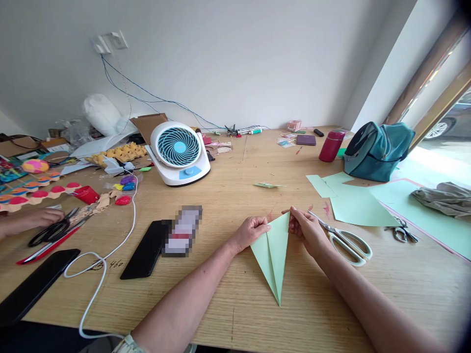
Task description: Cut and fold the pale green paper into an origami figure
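A pale green paper folded into a long kite shape lies on the wooden table, its narrow tip pointing toward me. My left hand pinches the paper's upper left corner. My right hand grips its upper right edge near the top point. Both hands press the paper against the table. White-handled scissors lie just right of my right hand.
Green paper sheets and small grey scissors lie to the right, with a teal bag and red bottle behind. A white desk fan, black phones and a white cable sit left. Another person's hand rests far left by craft clutter.
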Demonstrator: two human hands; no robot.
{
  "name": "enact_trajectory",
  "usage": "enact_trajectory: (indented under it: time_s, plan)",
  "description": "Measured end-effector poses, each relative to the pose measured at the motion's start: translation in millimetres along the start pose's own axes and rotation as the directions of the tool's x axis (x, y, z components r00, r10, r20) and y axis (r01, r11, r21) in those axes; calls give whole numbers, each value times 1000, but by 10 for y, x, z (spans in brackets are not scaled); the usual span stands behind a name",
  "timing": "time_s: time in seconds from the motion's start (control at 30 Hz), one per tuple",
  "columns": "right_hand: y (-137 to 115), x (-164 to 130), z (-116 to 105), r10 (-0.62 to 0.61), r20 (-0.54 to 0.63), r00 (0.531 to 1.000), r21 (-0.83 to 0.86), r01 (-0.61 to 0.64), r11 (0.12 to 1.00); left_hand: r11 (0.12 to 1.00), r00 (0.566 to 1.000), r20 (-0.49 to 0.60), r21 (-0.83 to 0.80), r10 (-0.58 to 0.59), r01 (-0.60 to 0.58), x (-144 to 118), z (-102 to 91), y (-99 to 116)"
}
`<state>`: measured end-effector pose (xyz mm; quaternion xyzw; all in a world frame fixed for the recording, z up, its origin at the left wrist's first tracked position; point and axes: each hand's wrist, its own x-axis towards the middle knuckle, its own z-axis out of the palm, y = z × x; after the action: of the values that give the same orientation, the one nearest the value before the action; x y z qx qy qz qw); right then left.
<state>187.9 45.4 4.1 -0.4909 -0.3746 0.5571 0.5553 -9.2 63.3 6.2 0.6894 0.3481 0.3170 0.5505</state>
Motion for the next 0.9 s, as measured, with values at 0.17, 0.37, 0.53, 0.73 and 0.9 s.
enact_trajectory:
  time_s: [0.17, 0.37, 0.53, 0.73, 0.9]
  plan:
    - [-60, -59, 41, -15, 103, 995, -114, 27, 993, 998, 987, -159, -57, 5, -14, 23, -1, -33]
    - [-26, -77, 55, 50, 311, 949, -347, 65, 936, 981, 949, -312, -193, -41, -21, 65, 14, -101]
    - [25, -64, 45, 74, 337, 939, -388, 67, 919, 951, 938, -332, -308, -98, -10, 55, 7, -56]
    - [19, -53, 32, 67, 350, 935, -418, 92, 904, 932, 975, -168, -353, -144, 77, 36, -45, -24]
    - [16, -49, 24, 53, 358, 932, -449, 123, 885, 934, 969, -215, -355, -125, 42, 43, -33, -63]
